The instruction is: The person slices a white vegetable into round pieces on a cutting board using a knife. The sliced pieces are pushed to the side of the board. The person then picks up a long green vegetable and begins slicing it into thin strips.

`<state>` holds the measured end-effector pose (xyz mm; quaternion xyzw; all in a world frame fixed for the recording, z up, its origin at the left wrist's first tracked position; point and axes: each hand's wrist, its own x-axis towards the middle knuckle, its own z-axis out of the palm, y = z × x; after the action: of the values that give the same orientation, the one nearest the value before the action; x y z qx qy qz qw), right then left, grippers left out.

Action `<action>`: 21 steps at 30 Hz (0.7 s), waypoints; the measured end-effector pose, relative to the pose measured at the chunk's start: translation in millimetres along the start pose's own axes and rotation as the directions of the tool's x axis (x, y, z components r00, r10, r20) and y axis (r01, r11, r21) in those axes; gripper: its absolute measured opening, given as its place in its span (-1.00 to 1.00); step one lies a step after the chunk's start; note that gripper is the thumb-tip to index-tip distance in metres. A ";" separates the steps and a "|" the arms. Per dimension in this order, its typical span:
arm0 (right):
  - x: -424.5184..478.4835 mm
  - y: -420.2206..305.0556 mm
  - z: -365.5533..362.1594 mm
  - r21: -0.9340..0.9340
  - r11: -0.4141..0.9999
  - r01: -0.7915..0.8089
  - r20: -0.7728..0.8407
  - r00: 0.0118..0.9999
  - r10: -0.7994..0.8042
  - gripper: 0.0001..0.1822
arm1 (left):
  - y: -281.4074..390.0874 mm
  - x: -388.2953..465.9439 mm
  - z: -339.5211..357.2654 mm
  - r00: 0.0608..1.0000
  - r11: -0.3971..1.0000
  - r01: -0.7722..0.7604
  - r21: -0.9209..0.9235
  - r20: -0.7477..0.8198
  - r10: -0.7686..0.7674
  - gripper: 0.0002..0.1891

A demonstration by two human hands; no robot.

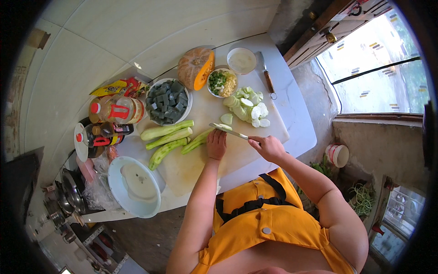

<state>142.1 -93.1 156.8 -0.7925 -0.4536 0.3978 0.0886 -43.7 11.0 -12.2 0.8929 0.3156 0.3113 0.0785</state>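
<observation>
My right hand (pixel 268 147) grips the handle of a kitchen knife (pixel 230 131), its blade pointing left across a peeled green gourd (pixel 197 141). My left hand (pixel 216 144) presses on that gourd beside the blade, fingertips at the cutting end. All this lies on a large pale cutting board (pixel 239 150). Beyond the blade is a heap of pale green slices (pixel 247 104), with a loose slice (pixel 226 119) nearer. Several more peeled gourds (pixel 167 131) lie to the left of my left hand.
A bowl of dark jelly-like cubes (pixel 167 102), a cut pumpkin (pixel 195 66), a bowl of chopped scallion and garlic (pixel 222 83) and a bowl of pale liquid (pixel 241 61) stand at the back. A peeler-like tool (pixel 268 77) lies right. Bottles (pixel 119 109) and a basin (pixel 137 191) stand left.
</observation>
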 end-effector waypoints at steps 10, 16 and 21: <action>3.6 -8.6 0.6 -0.032 0.999 0.017 0.000 1.000 -0.017 -0.53 | 0.2 3.1 -3.4 1.000 1.000 -0.023 0.016 -0.001 0.023 -0.82; 23.5 -17.3 11.0 -0.030 0.999 0.029 0.007 1.000 -0.029 -0.53 | 3.2 4.7 -6.4 1.000 1.000 0.003 0.015 0.022 -0.003 -0.82; 49.0 -13.0 33.6 -0.027 0.996 0.089 -0.062 0.994 -0.090 -0.53 | 2.5 4.0 -5.8 1.000 1.000 -0.005 0.021 0.019 0.005 -0.79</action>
<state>123.1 -54.4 113.9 -0.7846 -0.4904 0.3627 0.1110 -43.5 11.2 -4.7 0.8974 0.3158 0.2997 0.0715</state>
